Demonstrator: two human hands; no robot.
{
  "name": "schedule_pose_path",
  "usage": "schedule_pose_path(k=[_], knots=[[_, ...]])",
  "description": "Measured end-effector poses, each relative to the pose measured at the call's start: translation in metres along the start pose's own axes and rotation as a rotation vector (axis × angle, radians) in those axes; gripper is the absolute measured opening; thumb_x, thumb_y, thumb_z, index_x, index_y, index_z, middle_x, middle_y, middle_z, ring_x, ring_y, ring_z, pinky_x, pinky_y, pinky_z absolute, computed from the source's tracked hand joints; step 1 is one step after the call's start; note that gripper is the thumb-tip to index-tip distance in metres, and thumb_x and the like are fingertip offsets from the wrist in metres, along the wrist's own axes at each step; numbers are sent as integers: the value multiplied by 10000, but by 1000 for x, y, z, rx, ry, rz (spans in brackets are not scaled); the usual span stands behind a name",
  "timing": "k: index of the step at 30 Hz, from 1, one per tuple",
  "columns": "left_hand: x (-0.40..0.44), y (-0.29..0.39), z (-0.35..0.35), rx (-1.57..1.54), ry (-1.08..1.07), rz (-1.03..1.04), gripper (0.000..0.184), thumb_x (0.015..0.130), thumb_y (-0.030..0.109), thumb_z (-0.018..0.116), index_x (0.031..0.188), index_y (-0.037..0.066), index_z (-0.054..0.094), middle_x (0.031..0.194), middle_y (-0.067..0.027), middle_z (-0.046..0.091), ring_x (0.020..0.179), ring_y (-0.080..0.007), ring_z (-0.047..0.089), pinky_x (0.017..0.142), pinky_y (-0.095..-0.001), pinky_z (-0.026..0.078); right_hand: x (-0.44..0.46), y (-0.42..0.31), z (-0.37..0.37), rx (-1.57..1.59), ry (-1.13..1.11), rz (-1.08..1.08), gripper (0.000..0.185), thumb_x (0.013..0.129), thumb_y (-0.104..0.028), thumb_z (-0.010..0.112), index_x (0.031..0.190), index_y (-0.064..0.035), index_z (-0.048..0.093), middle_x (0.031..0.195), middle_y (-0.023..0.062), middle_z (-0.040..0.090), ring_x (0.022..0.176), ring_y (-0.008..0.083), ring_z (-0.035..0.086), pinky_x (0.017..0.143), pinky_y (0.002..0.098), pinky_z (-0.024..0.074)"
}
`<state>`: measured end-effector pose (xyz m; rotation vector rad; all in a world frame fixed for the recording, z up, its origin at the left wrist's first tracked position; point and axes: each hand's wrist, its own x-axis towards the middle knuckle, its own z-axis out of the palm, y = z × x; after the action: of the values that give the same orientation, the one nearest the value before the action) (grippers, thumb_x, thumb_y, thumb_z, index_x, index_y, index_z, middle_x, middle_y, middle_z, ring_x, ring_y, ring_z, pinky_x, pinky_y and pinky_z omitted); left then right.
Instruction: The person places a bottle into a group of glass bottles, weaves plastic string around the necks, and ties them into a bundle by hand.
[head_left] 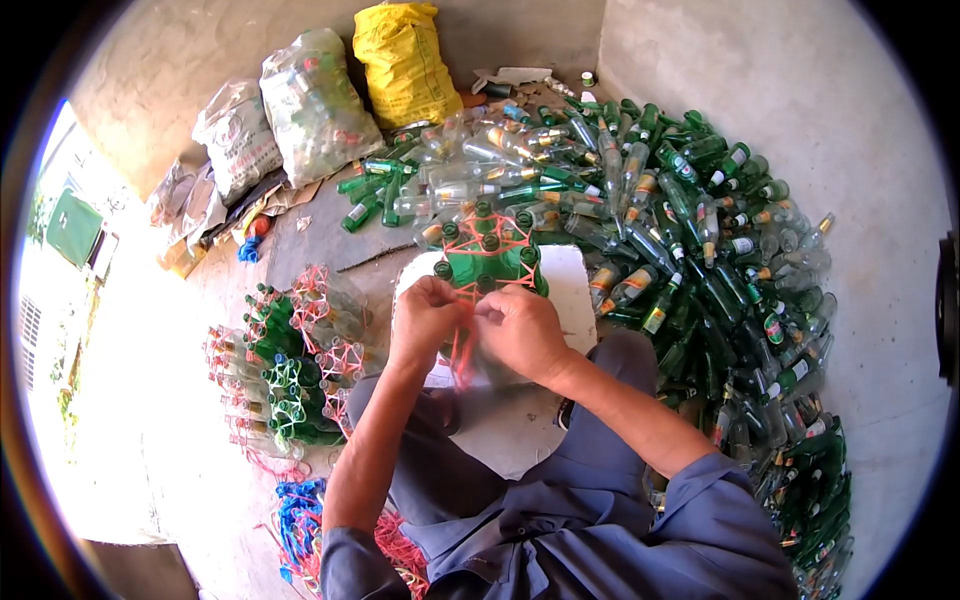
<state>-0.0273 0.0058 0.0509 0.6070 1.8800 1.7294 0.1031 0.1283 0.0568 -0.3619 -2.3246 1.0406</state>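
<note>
A cluster of green glass bottles (490, 265) stands upright on a white board (568, 285) between my knees. Red plastic twine (462, 352) is strung from neck to neck around the cluster, and loose ends hang down at its near side. My left hand (428, 318) is closed at the near left of the bottle necks, its fingers pinching the twine. Close beside it, my right hand (522, 332) pinches the twine too, fingertips pressed together. Both hands hide the knot area and part of the nearest bottles. The hanging twine is blurred.
Loose green and clear bottles (700, 250) lie heaped along the wall to the right. Tied bottle bundles (290, 370) stand at left, with blue twine (300, 520) and red twine (400, 550) below. A yellow sack (405, 65) and a clear bag of bottles (318, 110) stand behind.
</note>
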Motion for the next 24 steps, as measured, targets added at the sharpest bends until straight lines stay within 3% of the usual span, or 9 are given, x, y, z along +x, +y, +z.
schedule_pose_path(k=[3, 14, 24], knots=[[5, -7, -3, -31, 1, 5, 163, 766, 5, 718, 893, -21, 620, 829, -109, 725, 739, -142, 688, 684, -264, 546, 0, 0, 5, -45, -2, 23, 143, 796, -184, 788, 873, -66, 764, 827, 128, 666, 737, 330, 679, 671, 430, 536], [2, -2, -2, -82, -33, -27, 174, 792, 14, 692, 947, -40, 634, 878, -124, 730, 778, -151, 687, 714, -274, 544, 11, 1, 10, -102, -36, 95, 202, 785, -244, 799, 809, -46, 766, 814, 164, 677, 784, 354, 682, 712, 456, 536], [3, -5, -6, -153, -86, -20, 185, 826, 17, 657, 994, -48, 614, 861, -112, 725, 754, -146, 660, 708, -263, 506, 16, -2, 15, -166, -24, 112, 221, 763, -256, 769, 707, -44, 746, 649, 163, 677, 633, 354, 689, 613, 443, 547]])
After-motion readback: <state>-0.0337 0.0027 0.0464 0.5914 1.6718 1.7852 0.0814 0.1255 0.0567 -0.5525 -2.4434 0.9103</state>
